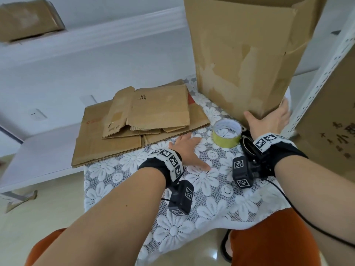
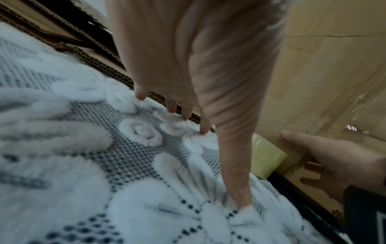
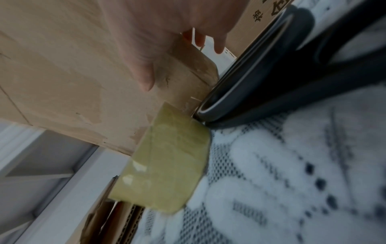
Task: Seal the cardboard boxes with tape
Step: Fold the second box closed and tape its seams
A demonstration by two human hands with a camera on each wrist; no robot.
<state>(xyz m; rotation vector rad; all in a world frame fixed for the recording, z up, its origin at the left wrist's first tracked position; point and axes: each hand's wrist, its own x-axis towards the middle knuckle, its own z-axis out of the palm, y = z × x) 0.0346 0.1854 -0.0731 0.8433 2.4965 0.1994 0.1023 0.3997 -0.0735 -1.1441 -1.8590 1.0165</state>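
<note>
A tall brown cardboard box [image 1: 244, 54] [image 3: 62, 66] stands upright at the table's far right, its top flaps open. My right hand [image 1: 269, 120] [image 3: 158, 33] grips its near bottom corner, thumb on the front face and fingers round the side. A yellowish tape roll [image 1: 226, 143] [image 3: 167, 156] lies flat just left of that hand, against the box. My left hand [image 1: 189, 148] [image 2: 188, 66] rests open on the lace tablecloth [image 1: 211, 189], fingertips down, holding nothing. A stack of flattened cardboard boxes [image 1: 134, 120] [image 2: 94, 54] lies just beyond its fingers.
Black scissors [image 1: 247, 144] [image 3: 261, 74] lie under my right wrist, beside the tape. A white perforated shelf post [image 1: 317, 73] and a large printed carton [image 1: 336, 121] stand close on the right. A white wall and a ledge lie behind the table.
</note>
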